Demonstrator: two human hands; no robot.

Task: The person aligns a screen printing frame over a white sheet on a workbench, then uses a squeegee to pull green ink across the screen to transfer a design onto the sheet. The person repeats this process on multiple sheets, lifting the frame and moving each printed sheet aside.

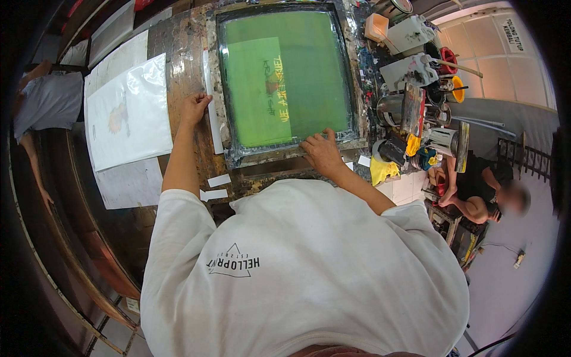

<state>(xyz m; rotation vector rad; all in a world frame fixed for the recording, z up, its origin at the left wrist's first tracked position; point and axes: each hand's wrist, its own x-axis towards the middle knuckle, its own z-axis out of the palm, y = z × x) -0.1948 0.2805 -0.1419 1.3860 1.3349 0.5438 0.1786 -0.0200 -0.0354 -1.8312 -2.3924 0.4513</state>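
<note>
A silkscreen frame (219,113) with green mesh (315,77) lies before me on a paint-stained table. Yellow lettering and a small dark and reddish design show in its lighter green area. My right hand (322,153) grips the near rim, its fingers bent over the edge; the thumb is hidden. Along the frame's left side runs a long white strip (215,128). My left hand (195,109) pinches this strip near its middle, between thumb and fingers. Short white strips (219,180) lie near the table's front edge, left of the frame.
At left, a clear plastic-covered sheet (128,113) with a faint print lies over pale boards. Jugs (409,72), paint cans, a yellow cloth (383,171) and a squeegee-like tool (413,110) crowd the right side. One person (488,190) sits at right; another (50,101) is at far left.
</note>
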